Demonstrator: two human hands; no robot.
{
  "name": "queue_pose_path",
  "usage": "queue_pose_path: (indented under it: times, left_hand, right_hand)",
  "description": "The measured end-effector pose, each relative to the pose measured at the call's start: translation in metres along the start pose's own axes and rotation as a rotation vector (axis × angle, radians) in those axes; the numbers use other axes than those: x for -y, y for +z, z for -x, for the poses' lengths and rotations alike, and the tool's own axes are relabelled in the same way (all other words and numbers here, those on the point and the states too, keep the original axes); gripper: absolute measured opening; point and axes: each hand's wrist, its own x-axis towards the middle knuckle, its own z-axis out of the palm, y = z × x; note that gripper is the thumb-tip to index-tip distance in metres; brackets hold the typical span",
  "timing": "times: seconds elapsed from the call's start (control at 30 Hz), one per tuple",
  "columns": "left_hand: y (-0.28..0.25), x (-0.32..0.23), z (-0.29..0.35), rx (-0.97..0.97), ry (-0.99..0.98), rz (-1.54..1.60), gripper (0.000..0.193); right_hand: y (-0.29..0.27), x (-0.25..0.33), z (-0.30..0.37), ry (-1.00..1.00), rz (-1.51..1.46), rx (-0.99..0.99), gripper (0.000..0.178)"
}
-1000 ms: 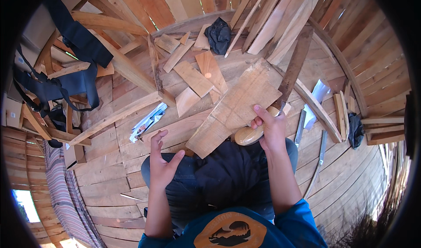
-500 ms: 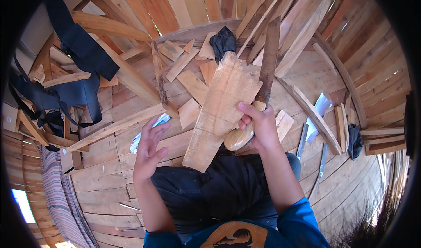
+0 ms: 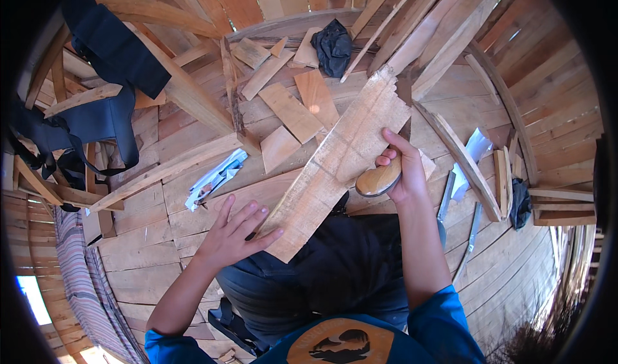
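Board: slants above the lap, hides part of the blade.
Left hand: spreads wide, overlaps the board's lower end with thumb.
Right hand: wraps the wooden handle, lays thumb on board.

The floor and wall are planked. A bright opening is at lower left, near a striped cloth.

A crumpled black bag lies near leaning planks, striped cloth far left.
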Motion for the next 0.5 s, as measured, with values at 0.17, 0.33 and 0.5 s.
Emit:
queue_pose_path:
  times: [0.17, 0.33, 0.5]
  left_hand:
    - [-0.036, -0.015, -0.013, -0.055, 0.182, -0.072, 0.027]
    - [-0.082, -0.012, -0.042, -0.138, 0.125, -0.022, 0.014]
    - [-0.089, 0.005, -0.051, 0.087, -0.196, 0.307, 0.014]
  right_hand:
    - [-0.015, -0.001, -0.014, 0.078, -0.033, 0.009, 0.022]
    - [-0.046, -0.015, -0.026, 0.156, 0.105, 0.002, 0.020]
    - [-0.104, -0.043, -0.010, 0.255, 0.132, 0.081, 0.017]
